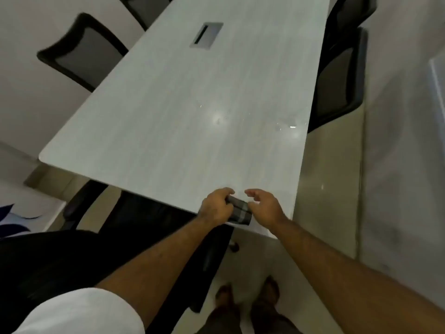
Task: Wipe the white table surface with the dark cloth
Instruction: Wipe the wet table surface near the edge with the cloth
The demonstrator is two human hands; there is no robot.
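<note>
A person's left hand [216, 208] grasps a folded dark cloth [239, 212] at the white table [173, 131]'s near edge, right hand [263, 206] loosely uncurled beside it; the cloth could slip over the edge.
</note>
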